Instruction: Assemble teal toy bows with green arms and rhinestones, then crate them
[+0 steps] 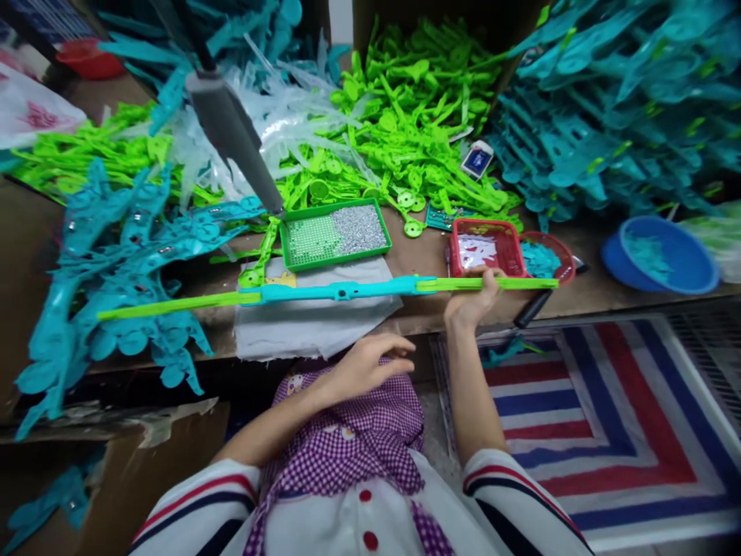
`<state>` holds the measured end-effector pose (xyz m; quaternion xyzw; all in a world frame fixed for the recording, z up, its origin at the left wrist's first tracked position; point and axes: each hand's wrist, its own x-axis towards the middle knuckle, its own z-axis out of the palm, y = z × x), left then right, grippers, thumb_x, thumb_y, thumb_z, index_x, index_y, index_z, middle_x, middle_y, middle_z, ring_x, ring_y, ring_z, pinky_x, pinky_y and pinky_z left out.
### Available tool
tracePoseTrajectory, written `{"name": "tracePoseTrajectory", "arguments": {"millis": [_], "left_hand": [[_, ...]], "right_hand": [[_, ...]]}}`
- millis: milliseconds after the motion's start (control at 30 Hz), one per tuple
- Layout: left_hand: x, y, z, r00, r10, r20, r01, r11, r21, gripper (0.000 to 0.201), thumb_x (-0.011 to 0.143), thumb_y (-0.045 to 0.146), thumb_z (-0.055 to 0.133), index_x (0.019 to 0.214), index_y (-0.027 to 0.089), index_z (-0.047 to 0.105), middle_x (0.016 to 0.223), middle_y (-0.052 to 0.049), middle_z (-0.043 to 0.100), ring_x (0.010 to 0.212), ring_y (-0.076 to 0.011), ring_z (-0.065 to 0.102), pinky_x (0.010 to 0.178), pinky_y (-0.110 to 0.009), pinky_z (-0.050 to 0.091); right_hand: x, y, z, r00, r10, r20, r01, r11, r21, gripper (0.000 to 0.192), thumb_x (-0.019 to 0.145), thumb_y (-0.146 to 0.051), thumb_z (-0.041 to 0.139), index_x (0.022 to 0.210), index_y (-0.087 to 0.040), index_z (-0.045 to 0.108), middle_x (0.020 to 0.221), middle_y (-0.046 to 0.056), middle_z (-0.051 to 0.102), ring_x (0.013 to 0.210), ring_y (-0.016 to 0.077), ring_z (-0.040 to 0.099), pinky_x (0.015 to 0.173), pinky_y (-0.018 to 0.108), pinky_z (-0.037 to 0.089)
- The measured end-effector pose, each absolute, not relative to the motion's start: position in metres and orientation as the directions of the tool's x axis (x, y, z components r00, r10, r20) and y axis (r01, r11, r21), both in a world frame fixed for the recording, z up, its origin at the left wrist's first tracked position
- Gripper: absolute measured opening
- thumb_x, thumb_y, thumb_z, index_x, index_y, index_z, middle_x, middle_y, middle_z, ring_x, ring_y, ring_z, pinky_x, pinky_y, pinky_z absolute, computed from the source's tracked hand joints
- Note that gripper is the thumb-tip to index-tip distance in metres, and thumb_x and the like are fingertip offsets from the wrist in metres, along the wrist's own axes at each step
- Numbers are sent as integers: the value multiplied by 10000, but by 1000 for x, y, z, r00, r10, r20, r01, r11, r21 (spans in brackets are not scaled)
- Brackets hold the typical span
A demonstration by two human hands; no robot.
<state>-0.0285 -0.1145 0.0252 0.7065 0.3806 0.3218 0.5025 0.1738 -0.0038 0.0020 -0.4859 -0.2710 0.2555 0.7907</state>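
Observation:
My right hand (475, 303) is closed around the right green arm of a long plastic bar (341, 291), teal in the middle with a bright green arm at each end. The bar lies level across the front of the bench, over a white cloth (289, 332). Below it, near the checked apron, my left hand (373, 359) holds nothing; its fingers are slightly bent, with the thumb apart. Beyond the bar sits a green tray (286, 251) of small silvery screws. A grey hanging screwdriver (235, 143) points down at the tray's left corner.
Teal plastic parts (116, 255) pile up at left, with another big heap (607, 116) at right. Green parts (417, 116) and clear ones (248, 116) fill the back. Along the right stand a red box (518, 251) and a blue bowl (700, 262). A dark-handled tool (532, 309) overhangs the edge.

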Motion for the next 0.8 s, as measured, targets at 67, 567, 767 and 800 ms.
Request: {"name": "tracePoseTrajectory", "arguments": {"millis": [67,567,767,800], "left_hand": [[-62,-119,47,449,844,294,401,-484,777,289,929,378,654,1172,224,670,1251,-104,686,1160,-237,649,1023,-450,516],[-129,-31,46,586,807,-72,770,-527,359,493,1002,457,496,1459,271,483,1307,-105,613,1030,-234,655,830,-329,507],[-129,-41,36,583,811,-48,779,-542,315,509,996,397,515,1483,260,455,1346,-132,583,1050,-248,663,862,-346,528],[-127,-47,32,579,814,-51,788,-542,293,519,991,372,524,1490,259,443,1376,-143,562,1060,-256,662,866,-358,533]], "right_hand": [[181,-6,-5,675,720,163,-146,347,-927,189,821,-409,481,872,-258,380,821,-35,506,760,126,577,801,312,505],[274,-69,-5,379,925,-11,252,-114,-961,456,710,-561,742,970,-193,667,913,47,706,831,199,666,750,345,539],[369,-46,-1,717,676,171,548,-393,-739,260,875,-444,574,959,-198,599,1030,142,670,916,228,621,825,373,464],[377,-36,-3,697,708,117,598,-483,-640,265,880,-451,585,977,-205,588,1117,173,660,1007,248,603,891,389,437]]}}
